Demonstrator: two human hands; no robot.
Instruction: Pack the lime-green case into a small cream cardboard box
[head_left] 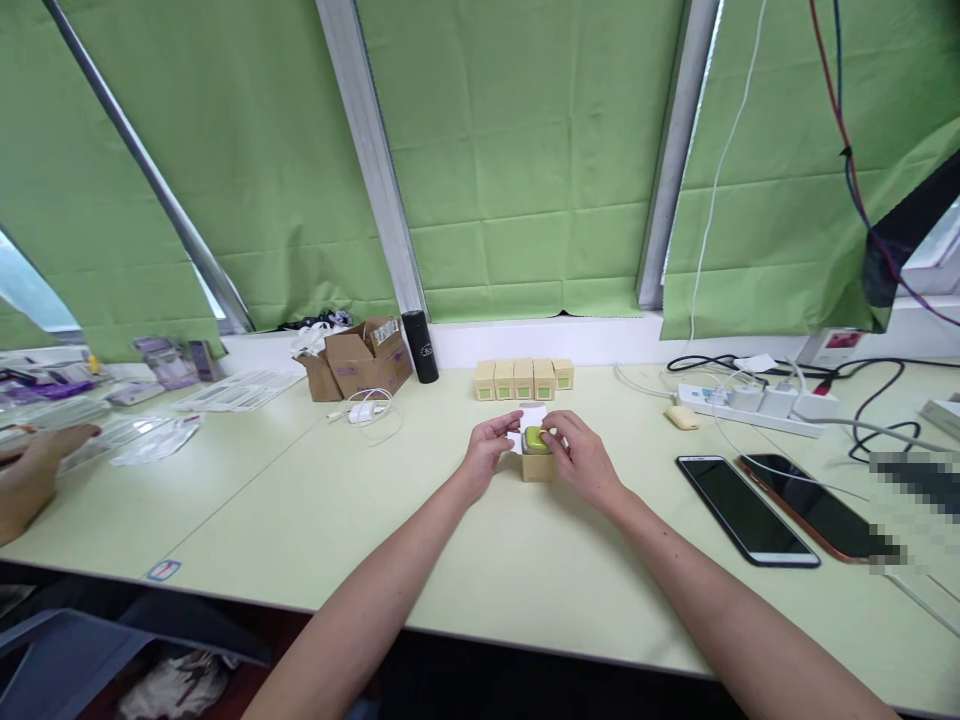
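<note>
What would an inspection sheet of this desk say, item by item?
Surface: pale green table, wide and long.
Job's things: small green item sits at the top of a tan box; five similar boxes in a row behind.
Clutter: cardboard carton, black flask, two phones, packets at far left.
Grips: left hand and right hand both touch the green item.
Cables: power strip with leads; wires hang at right.
Surroundings: green blinds; another person's hand at left.
</note>
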